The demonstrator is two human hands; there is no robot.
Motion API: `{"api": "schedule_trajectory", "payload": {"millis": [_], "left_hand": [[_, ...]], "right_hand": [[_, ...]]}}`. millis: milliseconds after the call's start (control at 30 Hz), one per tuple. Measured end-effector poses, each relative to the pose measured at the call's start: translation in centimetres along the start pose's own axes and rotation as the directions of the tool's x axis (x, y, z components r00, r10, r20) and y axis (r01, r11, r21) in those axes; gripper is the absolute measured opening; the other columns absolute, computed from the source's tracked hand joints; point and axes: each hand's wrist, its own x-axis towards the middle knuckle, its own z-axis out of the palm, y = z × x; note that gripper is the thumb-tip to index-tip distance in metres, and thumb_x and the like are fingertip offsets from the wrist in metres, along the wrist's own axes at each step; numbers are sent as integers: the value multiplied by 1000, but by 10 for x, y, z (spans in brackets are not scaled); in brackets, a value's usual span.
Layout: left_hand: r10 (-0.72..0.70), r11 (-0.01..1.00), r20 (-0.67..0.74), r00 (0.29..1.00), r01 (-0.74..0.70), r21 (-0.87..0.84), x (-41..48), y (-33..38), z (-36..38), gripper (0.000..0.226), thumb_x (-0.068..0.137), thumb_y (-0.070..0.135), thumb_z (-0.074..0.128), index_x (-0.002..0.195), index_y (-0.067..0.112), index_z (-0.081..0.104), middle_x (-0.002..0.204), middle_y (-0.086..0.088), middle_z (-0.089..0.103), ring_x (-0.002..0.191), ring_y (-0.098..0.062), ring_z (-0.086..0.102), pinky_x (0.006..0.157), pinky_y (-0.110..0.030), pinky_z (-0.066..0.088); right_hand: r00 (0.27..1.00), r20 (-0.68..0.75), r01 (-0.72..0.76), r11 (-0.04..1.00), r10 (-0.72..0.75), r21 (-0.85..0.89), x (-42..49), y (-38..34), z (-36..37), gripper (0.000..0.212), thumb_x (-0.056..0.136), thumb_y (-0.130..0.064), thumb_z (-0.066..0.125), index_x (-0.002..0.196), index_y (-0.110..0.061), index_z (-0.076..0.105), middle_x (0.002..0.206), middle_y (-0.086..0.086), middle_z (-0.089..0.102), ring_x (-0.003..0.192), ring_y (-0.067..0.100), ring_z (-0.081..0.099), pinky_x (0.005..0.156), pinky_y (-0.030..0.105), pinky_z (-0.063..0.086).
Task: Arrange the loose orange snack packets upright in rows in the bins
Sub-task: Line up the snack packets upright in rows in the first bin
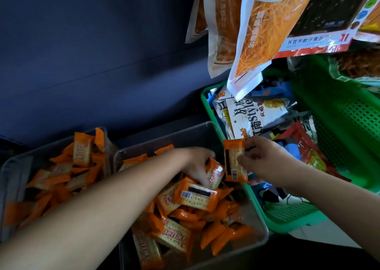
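White bag (253, 117) in green basket (207, 105): "Style".

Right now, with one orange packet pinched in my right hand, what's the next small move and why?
Probably bring the packet in your right hand left and down, standing it upright in the middle clear bin. It is held over the rim by the green basket, and the packets your left hand is pressing into lie jumbled, not in rows.

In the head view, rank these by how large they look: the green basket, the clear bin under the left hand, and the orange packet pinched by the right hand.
1. Green basket, though it runs out of frame and overlaps the bin's apparent size, so first place is unsure.
2. Clear bin.
3. Orange packet in the right hand, clearly smallest.
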Motion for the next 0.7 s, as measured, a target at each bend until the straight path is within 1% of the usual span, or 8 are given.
{"api": "schedule_trajectory", "payload": {"millis": [67,167,233,333,400,467,567,700], "left_hand": [[53,999,-87,995,-53,7,-11,-4,2,84,69,45,94,141,31,52,137,7,61,122,-22,61,100,-42,56],[102,993,-313,944,-76,93,-32,-13,5,70,69,49,92,127,35,57,123,7,64,107,-19,63,88,-39,58],[120,991,-395,911,-87,101,-45,-18,10,64,71,49,90,124,36,56,116,8,63,103,-18,62,81,-35,55],[133,991,-502,855,-130,40,-69,-23,19,56,71,49,88,117,40,57,108,11,63,99,-15,62,75,-30,49],[143,986,-549,824,-168,4,-86,-26,25,52,71,46,89,113,36,60,105,11,67,96,-13,63,78,-32,53],[152,983,-588,794,-183,7,-109,-28,32,52,69,47,89,110,34,61,98,10,69,92,-11,65,79,-34,54],[100,988,-648,755,-153,-25,-141,-37,38,54,62,66,76,105,40,58,91,16,69,86,0,64,77,-34,55],[-14,990,-724,690,-93,-109,-161,-68,52,52,62,70,70,103,42,56,90,18,70,85,1,66,77,-36,56]], "right_hand": [[1000,-10,23,999,-23,-24,0,-2,0,23,100,-17,67,119,-21,54,105,10,69,84,33,74,66,41,67],[998,-21,64,996,-66,-63,-1,-6,-1,23,99,-15,66,119,-21,56,100,11,71,80,36,75,67,45,67],[996,-37,76,995,-78,-58,-4,-11,0,23,96,-17,67,117,-20,57,102,11,71,82,36,74,67,47,66],[982,-140,133,990,-127,41,-12,-24,0,14,94,-16,68,104,-19,59,97,18,72,75,39,73,55,39,63],[964,-212,186,976,-158,117,-16,-31,-3,14,94,-15,67,104,-16,58,91,19,73,75,43,73,50,38,61],[962,-205,206,973,-182,101,-20,-34,1,17,94,-16,67,108,-16,57,87,16,72,70,38,73,56,45,64],[970,-155,191,982,-189,-2,-23,-32,10,19,93,-17,68,106,-22,56,81,11,68,61,28,68,68,55,64],[978,-94,182,983,-185,-38,-26,-35,19,21,93,-21,68,109,-24,56,92,17,72,74,39,72,74,53,62]]}}
